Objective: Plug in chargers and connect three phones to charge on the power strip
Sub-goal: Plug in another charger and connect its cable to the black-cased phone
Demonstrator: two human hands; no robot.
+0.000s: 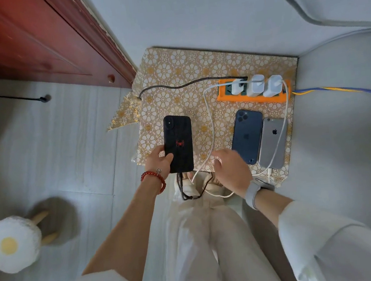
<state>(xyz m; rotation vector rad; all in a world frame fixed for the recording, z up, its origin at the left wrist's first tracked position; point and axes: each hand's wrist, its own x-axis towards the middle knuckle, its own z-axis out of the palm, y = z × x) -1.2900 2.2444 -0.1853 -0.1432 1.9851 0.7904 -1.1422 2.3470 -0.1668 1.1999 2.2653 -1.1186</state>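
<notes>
the left hand [159, 160] grips the black phone [178, 143], its dark cable attached, over the desk [175, 95]. the right hand [232, 169] hovers open beside the blue phone [247, 136].

White rolled sleeves [327, 235], cream trousers [204, 241], red bead bracelet [155, 179] w/ silver charm (L wrist), grey watch [253, 194] R.
</notes>
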